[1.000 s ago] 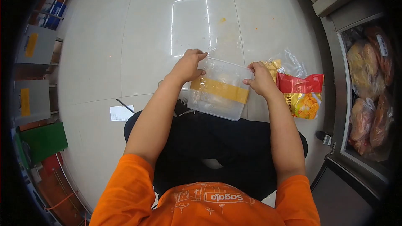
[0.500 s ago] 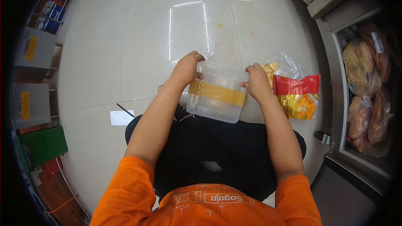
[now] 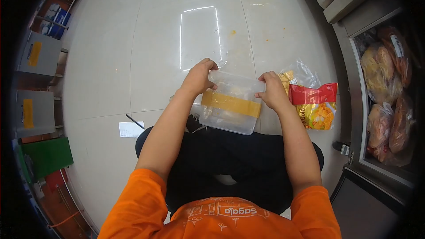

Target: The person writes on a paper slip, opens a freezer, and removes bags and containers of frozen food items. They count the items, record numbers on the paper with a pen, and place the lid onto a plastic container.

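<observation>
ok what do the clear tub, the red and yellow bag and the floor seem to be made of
Tub: probably plastic, being translucent with a slight sheen. Bag: likely printed plastic film, glossy and creased. Floor: looks like polished tile, by its straight joints and bright reflections; whether ceramic or stone, I can't tell.

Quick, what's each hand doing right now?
Left hand: closed on the container, gripping its left edge near the far corner.
Right hand: closed on the container too, at its right edge near the far corner.
</observation>
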Action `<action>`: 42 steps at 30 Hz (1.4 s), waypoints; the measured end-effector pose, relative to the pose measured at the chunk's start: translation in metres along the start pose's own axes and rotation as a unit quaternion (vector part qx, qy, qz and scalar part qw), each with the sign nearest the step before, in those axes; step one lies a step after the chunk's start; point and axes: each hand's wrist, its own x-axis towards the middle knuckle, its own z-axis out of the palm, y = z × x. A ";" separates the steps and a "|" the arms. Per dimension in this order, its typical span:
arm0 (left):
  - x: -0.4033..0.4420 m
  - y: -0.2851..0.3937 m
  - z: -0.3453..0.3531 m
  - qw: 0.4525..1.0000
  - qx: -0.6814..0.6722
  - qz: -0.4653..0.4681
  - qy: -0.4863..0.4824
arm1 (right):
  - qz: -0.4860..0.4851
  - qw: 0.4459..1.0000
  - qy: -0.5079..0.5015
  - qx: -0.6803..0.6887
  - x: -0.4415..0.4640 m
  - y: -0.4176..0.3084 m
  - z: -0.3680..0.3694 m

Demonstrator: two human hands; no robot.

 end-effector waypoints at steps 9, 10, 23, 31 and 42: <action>0.002 0.002 -0.010 1.000 0.023 -0.002 -0.014 | -0.027 0.999 0.024 -0.012 -0.004 -0.010 -0.003; 0.003 0.002 -0.012 0.999 0.027 -0.019 -0.028 | -0.027 0.999 0.024 -0.010 -0.004 -0.011 -0.004; 0.002 -0.007 -0.006 0.999 0.046 -0.006 0.003 | -0.034 0.999 0.015 -0.005 -0.010 -0.037 -0.020; 0.008 -0.028 0.001 0.992 -0.084 -0.065 -0.073 | 0.169 0.933 -0.085 0.306 -0.014 -0.021 -0.015; 0.009 -0.032 0.021 0.989 -0.124 -0.070 -0.030 | 0.211 0.857 -0.073 0.465 0.000 -0.022 -0.015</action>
